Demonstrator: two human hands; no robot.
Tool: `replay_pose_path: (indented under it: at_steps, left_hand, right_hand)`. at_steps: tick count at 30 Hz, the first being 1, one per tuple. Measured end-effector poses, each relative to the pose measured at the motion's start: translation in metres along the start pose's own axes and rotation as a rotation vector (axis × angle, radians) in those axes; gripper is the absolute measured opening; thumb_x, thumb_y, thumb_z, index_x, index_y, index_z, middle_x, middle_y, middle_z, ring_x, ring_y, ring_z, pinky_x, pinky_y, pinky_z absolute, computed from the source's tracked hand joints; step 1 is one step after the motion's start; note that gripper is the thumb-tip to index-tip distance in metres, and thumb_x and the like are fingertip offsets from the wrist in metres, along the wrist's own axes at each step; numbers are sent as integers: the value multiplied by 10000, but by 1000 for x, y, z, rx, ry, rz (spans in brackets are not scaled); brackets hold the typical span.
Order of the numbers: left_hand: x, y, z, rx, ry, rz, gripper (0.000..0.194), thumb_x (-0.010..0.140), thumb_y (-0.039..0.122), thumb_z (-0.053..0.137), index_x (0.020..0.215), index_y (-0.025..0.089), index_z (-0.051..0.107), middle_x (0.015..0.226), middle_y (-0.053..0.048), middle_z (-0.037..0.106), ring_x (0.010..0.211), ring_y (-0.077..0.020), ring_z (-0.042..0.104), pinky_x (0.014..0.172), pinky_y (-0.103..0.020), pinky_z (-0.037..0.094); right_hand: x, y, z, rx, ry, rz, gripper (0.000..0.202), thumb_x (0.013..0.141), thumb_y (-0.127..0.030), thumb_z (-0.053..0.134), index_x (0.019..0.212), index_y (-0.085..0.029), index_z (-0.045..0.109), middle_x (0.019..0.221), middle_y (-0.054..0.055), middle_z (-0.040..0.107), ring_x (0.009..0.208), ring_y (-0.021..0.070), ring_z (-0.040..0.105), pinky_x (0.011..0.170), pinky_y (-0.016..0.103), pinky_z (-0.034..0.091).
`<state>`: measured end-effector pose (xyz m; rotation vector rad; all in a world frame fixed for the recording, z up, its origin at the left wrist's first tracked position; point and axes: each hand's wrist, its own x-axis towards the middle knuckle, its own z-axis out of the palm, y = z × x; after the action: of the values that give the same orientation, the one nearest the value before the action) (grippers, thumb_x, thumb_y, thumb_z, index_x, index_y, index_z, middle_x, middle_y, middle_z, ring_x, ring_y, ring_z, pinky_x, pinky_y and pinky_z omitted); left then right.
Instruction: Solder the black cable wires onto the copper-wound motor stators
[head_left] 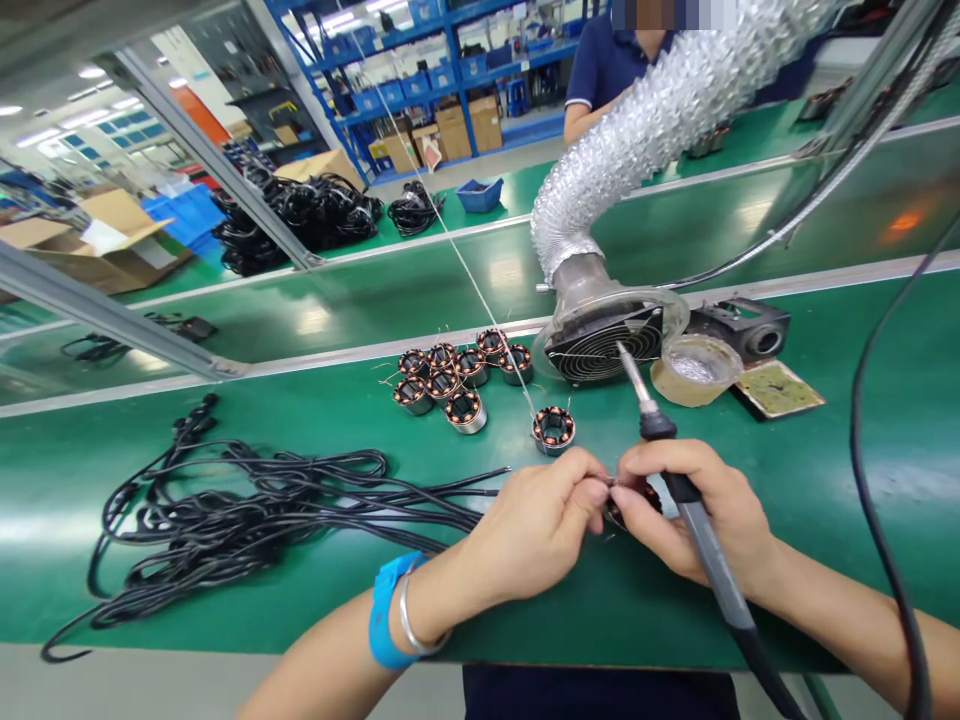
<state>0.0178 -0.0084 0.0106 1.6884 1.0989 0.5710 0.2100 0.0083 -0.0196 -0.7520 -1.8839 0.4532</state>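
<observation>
My left hand (536, 525) is closed, thumb and forefinger pinching a thin wire (611, 481) just above a copper-wound motor stator (651, 494). The fingers hide most of that stator. My right hand (739, 515) has a soldering iron (709, 560) lodged in it, metal tip pointing up and away from the wire. Its thumb and forefinger meet the left fingertips at the same wire. Just beyond the hands, another stator (553, 447) sits on the green bench. Black cables (300, 515) lie looped at the left, several ends running under my left forearm.
Several stators (465, 412) are grouped near the bench's back rail. A fume extractor (600, 350) on a silver duct (637, 130) stands behind the iron, beside a round tub (694, 370) and a sponge tray (780, 390). The iron's cord (862, 440) hangs at right. A co-worker (607, 70) is across.
</observation>
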Motion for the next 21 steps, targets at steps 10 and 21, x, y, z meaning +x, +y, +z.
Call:
replay_pose_path:
  at_steps: [10,21]
  left_hand:
    - [14,-33,8,-498,94,-27,248,937,408,582,859,194,483,630,77,368,580,-96,307,560,-235,259]
    - [13,-45,4,-429,2,-91,213,934,402,543,892,206,472,666,68,352,595,-103,293,564,-235,241]
  right_hand:
    - [-13,-10,20,-70,75,-15,230,877,-91,612,1054,-228,560,790,-13,661,603,117,627,543,222,528]
    - [-10,-7,15,7,55,203,281,887,-131,655,1126,-238,552,920,-2,692,705,110,701,677,202,614]
